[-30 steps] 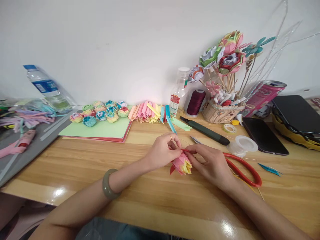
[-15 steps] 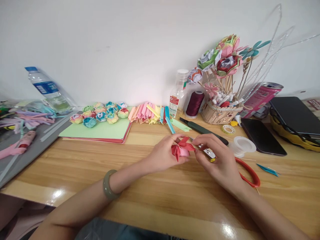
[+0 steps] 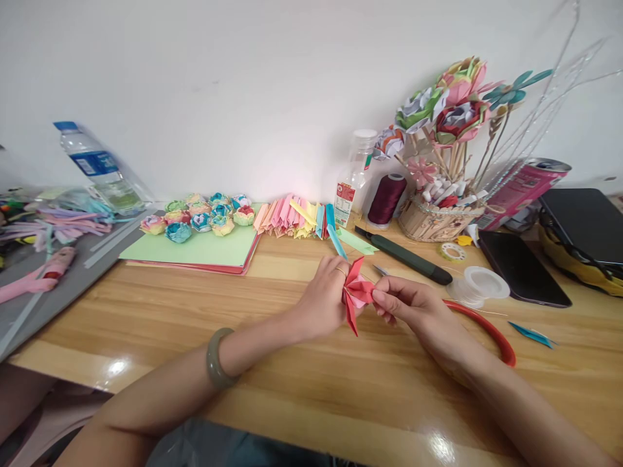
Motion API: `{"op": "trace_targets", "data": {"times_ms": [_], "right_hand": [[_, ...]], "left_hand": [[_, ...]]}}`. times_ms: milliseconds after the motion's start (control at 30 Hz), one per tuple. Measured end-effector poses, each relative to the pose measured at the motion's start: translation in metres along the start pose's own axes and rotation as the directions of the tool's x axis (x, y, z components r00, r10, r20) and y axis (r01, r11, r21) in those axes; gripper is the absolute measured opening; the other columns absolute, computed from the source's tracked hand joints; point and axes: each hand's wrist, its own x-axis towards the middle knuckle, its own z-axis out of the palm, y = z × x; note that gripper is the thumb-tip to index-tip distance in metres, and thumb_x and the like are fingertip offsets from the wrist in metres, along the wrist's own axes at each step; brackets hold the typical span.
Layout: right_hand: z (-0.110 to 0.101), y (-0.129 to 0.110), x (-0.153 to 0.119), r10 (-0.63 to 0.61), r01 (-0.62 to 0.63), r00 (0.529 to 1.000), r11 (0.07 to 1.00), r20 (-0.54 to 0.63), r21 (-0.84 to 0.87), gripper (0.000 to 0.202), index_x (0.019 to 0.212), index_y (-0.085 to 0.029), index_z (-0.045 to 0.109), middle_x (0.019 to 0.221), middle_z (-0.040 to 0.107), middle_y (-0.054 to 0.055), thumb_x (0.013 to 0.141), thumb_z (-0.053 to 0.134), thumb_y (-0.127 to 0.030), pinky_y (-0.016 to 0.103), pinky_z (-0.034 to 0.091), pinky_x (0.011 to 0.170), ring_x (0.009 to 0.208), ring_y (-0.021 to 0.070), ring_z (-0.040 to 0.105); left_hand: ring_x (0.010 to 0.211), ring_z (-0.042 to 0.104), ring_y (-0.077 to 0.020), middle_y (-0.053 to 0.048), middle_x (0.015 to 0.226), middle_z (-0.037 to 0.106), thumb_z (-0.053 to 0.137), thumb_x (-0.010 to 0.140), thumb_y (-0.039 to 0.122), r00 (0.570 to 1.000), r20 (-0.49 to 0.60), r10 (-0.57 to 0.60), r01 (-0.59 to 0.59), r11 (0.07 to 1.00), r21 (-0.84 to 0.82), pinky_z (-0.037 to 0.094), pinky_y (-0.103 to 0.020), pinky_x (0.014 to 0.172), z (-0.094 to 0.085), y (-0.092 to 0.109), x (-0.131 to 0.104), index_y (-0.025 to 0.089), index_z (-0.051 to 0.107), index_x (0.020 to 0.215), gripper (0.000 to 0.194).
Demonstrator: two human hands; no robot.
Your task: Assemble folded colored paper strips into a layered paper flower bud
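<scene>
- Far left, a clear plastic water bottle with a blue cap (image 3: 100, 170) leans by the wall, and small folded paper rosettes in pastel colours (image 3: 199, 214) sit on a light green sheet of paper (image 3: 195, 250) at the back of the wooden worktop (image 3: 292, 389).
- The left hand (image 3: 324, 298), with a grey-green bangle on the wrist (image 3: 217, 360), has its fingers closed on the red and pink folded paper flower (image 3: 355, 295), which is held just above the worktop in the middle.
- My advice: keep that hold light and at the base, so the pointed red petals stay crisp.
- The right hand (image 3: 411, 308) meets the flower from the other side, thumb and forefinger pinched on a pink fold; the other fingers curl loosely.
- I judge a fold is being shaped here, so small, even pinches would serve best, turning the flower between them.
- Just beyond the right hand lies a dark green utility knife (image 3: 403, 255); a red curved handle (image 3: 487, 327) lies behind the wrist.
- Far right, a woven basket of paper flowers on sticks (image 3: 438, 214) stands near a black phone (image 3: 523, 272).
</scene>
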Motion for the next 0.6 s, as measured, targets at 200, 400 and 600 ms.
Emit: {"op": "trace_targets", "data": {"times_ms": [200,400,600], "right_hand": [[0.0005,-0.0022,-0.001,-0.014,0.014,1.0,0.999,-0.013,-0.033,0.033,0.061,-0.019,0.055,0.058,0.046,-0.003,0.074,0.061,-0.049,0.024,0.03,0.046,0.051,0.0097,0.037],[-0.0017,0.002,-0.0011,0.022,-0.022,1.0,0.999,0.0,0.026,0.034,0.063,-0.018,0.055,0.057,0.043,-0.003,0.073,0.062,-0.05,0.023,0.026,0.045,0.049,0.0083,0.033],[-0.0027,0.0,-0.0029,0.039,-0.04,0.998,0.999,0.044,0.023,0.033,0.065,-0.018,0.054,0.06,0.043,-0.004,0.075,0.061,-0.049,0.023,0.024,0.046,0.05,0.0081,0.031]], "left_hand": [[0.083,0.041,-0.0194,-0.003,0.08,0.043,0.056,0.071,0.02,0.998,-0.049,0.042,-0.047,0.993,-0.107,0.037,-0.032,0.07,0.0023,0.001,-0.0016,0.02,0.036,0.074,0.02],[0.078,0.04,-0.0171,-0.001,0.077,0.041,0.057,0.072,0.02,0.997,-0.074,0.024,-0.038,0.982,-0.185,0.036,-0.031,0.067,0.0029,0.0069,-0.0029,0.02,0.036,0.072,0.021],[0.077,0.039,-0.0166,-0.001,0.077,0.041,0.064,0.068,0.021,0.994,-0.112,0.004,-0.038,0.952,-0.305,0.035,-0.032,0.069,0.0067,0.0048,-0.0043,0.02,0.037,0.071,0.027]]}}
